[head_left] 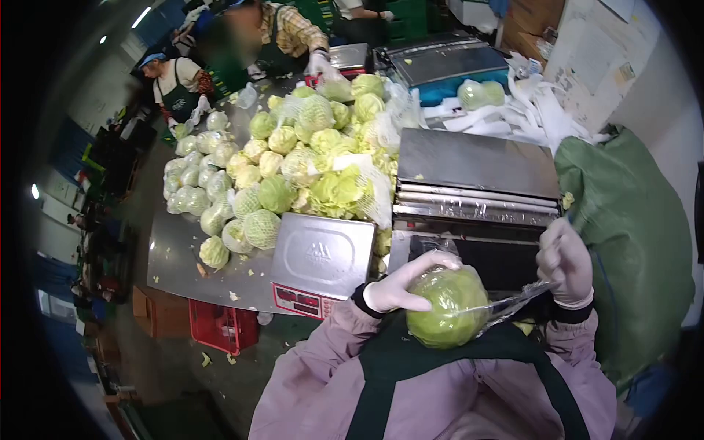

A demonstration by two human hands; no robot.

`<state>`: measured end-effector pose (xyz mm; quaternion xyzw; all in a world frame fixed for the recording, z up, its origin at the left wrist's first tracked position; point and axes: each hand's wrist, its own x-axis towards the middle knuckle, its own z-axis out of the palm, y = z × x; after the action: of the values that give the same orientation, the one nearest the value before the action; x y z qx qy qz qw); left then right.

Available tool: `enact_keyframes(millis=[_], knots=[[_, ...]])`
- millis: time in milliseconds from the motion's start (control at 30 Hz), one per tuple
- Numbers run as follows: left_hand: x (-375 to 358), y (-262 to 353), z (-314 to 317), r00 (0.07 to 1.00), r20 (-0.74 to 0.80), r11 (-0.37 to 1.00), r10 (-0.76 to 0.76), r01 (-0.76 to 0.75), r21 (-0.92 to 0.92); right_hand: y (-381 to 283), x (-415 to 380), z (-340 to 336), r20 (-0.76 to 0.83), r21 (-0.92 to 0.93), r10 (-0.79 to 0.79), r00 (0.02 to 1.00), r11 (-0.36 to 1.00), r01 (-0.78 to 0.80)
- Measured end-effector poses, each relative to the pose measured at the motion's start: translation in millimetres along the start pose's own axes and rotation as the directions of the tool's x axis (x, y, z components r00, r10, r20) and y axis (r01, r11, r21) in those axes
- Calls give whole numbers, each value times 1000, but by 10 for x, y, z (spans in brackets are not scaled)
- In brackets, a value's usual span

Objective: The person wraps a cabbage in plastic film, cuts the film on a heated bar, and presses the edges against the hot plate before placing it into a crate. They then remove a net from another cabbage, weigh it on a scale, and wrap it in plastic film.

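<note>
A round green cabbage (pixel 449 312) with clear film around it is held close to my apron. My left hand (pixel 405 284), in a white glove, grips its upper left side. To the right, my gloved right hand (pixel 566 262) is closed on the gathered end of the plastic film (pixel 517 302), which stretches taut from the cabbage. Just beyond both hands stands a film wrapping machine (pixel 477 165) with rollers and a dark plate. A digital scale (pixel 323 253) with a red front sits left of my left hand.
Several cabbages (pixel 277 193), some in foam nets, and wrapped ones (pixel 192 199) cover the steel table (pixel 172 257). A bulging green sack (pixel 631 242) stands at right, near foam nets (pixel 539 103). Below is a red crate (pixel 220 326). Co-workers (pixel 293 33) stand across the table.
</note>
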<state>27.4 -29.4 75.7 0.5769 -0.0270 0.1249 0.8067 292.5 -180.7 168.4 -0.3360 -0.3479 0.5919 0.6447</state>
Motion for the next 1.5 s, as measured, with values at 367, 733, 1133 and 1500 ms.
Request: enact_keyframes(millis=[367,733,1133,1500], knots=[[-76,-176,94,969,-171,955,-178,128,-266,-25,-12,347,458,-850,90,884,335,406],[-64,5,339,996,-74,999,-42,40,-27,491,14,235,-545,-20,-197,815,975,221],[-158,-689,101,937,-97,785,-335,221,-578,489,64,706,102,657,69,992,745,-119],[12,-668,136,854,-62,641,-517,338,-689,-51,-26,124,-337,672,-352,873,559,485]])
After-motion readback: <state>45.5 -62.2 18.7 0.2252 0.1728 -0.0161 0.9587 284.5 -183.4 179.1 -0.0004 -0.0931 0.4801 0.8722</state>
